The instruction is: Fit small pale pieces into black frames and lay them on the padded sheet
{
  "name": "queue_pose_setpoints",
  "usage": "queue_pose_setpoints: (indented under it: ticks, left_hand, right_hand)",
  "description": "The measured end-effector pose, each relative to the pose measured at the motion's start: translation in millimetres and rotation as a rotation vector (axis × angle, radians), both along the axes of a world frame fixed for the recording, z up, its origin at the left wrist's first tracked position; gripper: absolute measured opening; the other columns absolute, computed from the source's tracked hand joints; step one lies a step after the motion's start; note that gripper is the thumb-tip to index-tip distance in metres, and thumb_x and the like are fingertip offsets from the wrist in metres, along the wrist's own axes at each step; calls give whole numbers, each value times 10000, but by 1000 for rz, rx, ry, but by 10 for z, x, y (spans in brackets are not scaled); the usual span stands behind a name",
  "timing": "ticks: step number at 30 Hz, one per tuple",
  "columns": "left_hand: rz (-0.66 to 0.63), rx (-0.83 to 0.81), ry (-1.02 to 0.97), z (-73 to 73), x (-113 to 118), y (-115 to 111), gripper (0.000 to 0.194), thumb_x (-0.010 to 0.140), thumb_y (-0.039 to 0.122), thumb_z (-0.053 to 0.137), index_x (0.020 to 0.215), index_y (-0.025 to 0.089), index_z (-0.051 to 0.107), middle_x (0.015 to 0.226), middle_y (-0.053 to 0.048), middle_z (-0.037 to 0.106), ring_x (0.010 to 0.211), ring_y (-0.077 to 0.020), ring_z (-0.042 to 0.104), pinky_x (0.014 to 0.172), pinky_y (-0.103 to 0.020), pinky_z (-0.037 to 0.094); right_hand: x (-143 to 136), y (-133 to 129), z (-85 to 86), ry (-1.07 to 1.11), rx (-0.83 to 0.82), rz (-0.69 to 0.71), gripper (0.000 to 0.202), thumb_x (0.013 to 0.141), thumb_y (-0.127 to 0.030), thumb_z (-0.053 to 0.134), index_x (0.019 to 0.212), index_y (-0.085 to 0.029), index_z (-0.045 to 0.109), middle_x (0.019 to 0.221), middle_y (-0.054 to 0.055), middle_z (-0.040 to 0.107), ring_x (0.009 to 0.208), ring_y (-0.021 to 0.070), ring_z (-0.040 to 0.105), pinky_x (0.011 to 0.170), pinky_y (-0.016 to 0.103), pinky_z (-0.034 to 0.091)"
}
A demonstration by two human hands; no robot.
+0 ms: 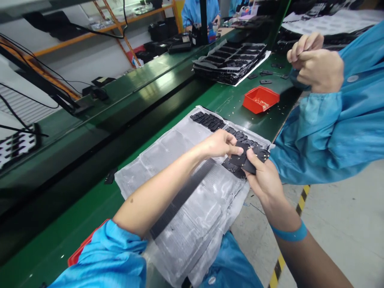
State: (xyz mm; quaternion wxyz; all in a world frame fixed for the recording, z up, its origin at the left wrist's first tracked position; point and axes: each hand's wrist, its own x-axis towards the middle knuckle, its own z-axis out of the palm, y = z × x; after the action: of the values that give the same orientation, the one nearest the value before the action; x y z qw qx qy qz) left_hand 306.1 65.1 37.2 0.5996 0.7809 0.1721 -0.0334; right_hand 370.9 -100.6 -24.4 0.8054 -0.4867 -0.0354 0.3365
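Observation:
Flat black parts (257, 154) are fanned out in my right hand (265, 176), its thumb pressed on top of them. My left hand (222, 144) reaches across from the left and pinches one black plate (240, 155) between thumb and fingers, next to those in my right hand. Beneath both hands lies a tray covered with a grey translucent sheet (168, 146). Along the tray's far edge, a row of similar black parts (207, 121) overlaps, and more lie partly hidden under my hands.
A red bin (261, 100) with small pale pieces stands beyond the tray. Behind it is a stack of filled trays (229, 62). At the right, a co-worker's hands (319, 66) and blue sleeves reach in. Another red bin (85, 244) shows lower left.

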Motion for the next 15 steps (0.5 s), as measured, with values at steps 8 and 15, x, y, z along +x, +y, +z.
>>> queue_pose_setpoints:
  ticks: [8, 15]
  left_hand:
    - [-38, 187, 225, -518, 148, 227, 489, 784, 203, 867, 536, 203, 445, 493, 16, 562, 505, -127, 561, 531, -245, 406]
    - [72, 385, 144, -476, 198, 160, 395, 690, 220, 940, 606, 191, 556, 614, -8, 604, 758, -220, 655, 679, -291, 470]
  right_hand:
    - [203, -183, -99, 120, -9, 14, 136, 793, -265, 677, 910, -210, 719, 880, 46, 726, 801, 180, 706, 749, 324, 673]
    - [152, -110, -102, 80, -4, 91, 188, 728, -172, 698, 905, -236, 688, 909, 65, 773, 998, 308, 756, 900, 539, 674]
